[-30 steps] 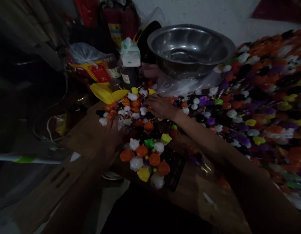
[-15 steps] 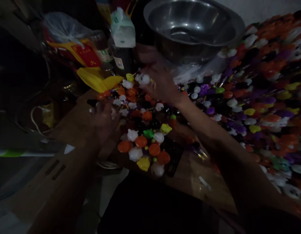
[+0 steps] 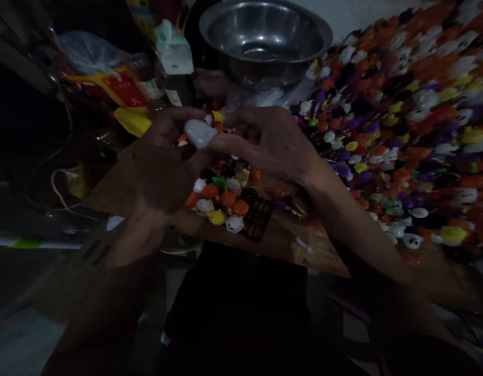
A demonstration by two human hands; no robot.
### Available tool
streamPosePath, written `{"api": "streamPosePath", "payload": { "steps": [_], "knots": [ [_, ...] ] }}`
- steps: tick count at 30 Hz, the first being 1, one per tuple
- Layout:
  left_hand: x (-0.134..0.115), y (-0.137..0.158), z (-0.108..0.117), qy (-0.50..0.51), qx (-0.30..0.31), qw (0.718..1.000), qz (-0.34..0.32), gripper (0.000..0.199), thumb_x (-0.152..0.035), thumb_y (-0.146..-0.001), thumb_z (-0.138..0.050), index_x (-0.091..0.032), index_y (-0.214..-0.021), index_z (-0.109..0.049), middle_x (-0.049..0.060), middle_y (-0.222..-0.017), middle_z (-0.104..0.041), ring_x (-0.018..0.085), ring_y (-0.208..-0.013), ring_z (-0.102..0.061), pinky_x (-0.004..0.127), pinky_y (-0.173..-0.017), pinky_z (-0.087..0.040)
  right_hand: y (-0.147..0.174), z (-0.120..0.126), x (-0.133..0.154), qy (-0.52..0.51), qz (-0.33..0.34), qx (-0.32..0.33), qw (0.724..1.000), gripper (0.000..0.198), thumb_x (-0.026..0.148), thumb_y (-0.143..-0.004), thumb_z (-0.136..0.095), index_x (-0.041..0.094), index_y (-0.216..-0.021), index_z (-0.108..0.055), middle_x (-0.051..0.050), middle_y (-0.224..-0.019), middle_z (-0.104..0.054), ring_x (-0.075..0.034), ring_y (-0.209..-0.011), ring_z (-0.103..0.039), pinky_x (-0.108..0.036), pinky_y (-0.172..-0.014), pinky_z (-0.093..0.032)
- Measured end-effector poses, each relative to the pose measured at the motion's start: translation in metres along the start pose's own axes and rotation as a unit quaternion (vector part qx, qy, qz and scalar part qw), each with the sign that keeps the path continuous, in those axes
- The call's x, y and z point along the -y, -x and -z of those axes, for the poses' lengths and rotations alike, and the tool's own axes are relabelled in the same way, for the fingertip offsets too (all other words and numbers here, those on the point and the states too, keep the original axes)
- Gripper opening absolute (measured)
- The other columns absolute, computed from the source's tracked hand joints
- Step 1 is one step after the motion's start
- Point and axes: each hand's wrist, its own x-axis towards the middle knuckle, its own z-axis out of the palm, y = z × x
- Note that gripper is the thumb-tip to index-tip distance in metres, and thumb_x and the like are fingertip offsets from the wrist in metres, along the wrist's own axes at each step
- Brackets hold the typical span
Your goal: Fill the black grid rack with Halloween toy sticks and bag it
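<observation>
My left hand [image 3: 158, 156] is closed with its fingers and thumb round a smooth white plastic figure head [image 3: 200, 133], raised above the work board. My right hand [image 3: 272, 138] meets it from the other side, fingers curled and thumb at the head's right end. What the right fingertips pinch is hidden. Below the hands, orange, white, yellow and green heads stand close together at a black slotted rack [image 3: 259, 219]. A few purple and gold-tipped pieces [image 3: 294, 206] lie right of the rack.
A huge heap of mixed coloured figure heads [image 3: 382, 125] covers the right side. Behind the hands stands a steel basin [image 3: 264, 68] on clear plastic. A yellow scoop-like piece [image 3: 133, 121], a red box [image 3: 121, 89] and a tissue pack [image 3: 174, 49] are at the back left.
Both hands have lifted off the small pieces and come together, the left moving up, the right drawing in toward it. The white head now shows between them. The camera view has shifted somewhat.
</observation>
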Motion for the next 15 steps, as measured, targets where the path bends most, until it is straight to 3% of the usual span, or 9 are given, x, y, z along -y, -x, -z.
{"api": "streamPosePath", "payload": {
  "steps": [3,6,8,10,15],
  "knots": [
    [0.015,0.011,-0.011,0.255,-0.030,0.959,0.117,0.033,-0.029,-0.070,-0.085,-0.028,-0.088,-0.058,-0.002,-0.090,-0.072,0.021,-0.085,-0.073,0.039,-0.072,-0.066,0.046,0.012,-0.008,-0.023,-0.035,-0.099,0.994,0.048,0.068,-0.094,-0.063,0.023,-0.109,-0.071,-0.009,-0.103,-0.073,-0.022,-0.094,-0.067,-0.037,-0.086,-0.056],
    [0.026,0.027,-0.029,0.339,0.017,0.921,0.190,0.045,-0.032,-0.068,-0.089,-0.024,-0.093,-0.052,-0.004,-0.082,-0.070,0.016,-0.072,-0.072,0.029,-0.068,-0.063,0.078,0.004,-0.017,-0.170,-0.105,-0.048,0.979,0.050,0.062,-0.095,-0.064,0.022,-0.125,-0.067,-0.004,-0.090,-0.072,-0.019,-0.084,-0.069,-0.035,-0.077,-0.059],
    [0.029,0.037,-0.041,0.342,0.044,0.918,0.198,0.050,-0.035,-0.067,-0.090,-0.024,-0.096,-0.051,-0.005,-0.080,-0.070,0.013,-0.067,-0.070,0.025,-0.064,-0.060,0.087,-0.006,-0.020,-0.263,-0.133,-0.047,0.955,0.048,0.061,-0.099,-0.059,0.022,-0.126,-0.066,-0.002,-0.083,-0.070,-0.016,-0.075,-0.068,-0.031,-0.070,-0.059],
    [0.030,0.041,-0.049,0.314,0.076,0.927,0.189,0.048,-0.036,-0.070,-0.088,-0.024,-0.098,-0.051,-0.006,-0.078,-0.069,0.011,-0.064,-0.068,0.023,-0.063,-0.058,0.087,-0.014,-0.021,-0.308,-0.134,-0.087,0.938,0.042,0.059,-0.100,-0.058,0.023,-0.119,-0.068,0.000,-0.080,-0.067,-0.014,-0.070,-0.066,-0.029,-0.066,-0.058],
    [0.033,0.041,-0.047,0.164,0.075,0.977,0.113,0.031,-0.030,-0.081,-0.079,-0.022,-0.103,-0.058,-0.002,-0.086,-0.073,0.011,-0.073,-0.069,0.022,-0.065,-0.057,0.081,-0.015,-0.024,-0.243,-0.114,-0.135,0.954,0.027,0.049,-0.101,-0.060,0.024,-0.102,-0.068,0.002,-0.075,-0.064,-0.013,-0.066,-0.063,-0.027,-0.063,-0.055]
  ]
}}
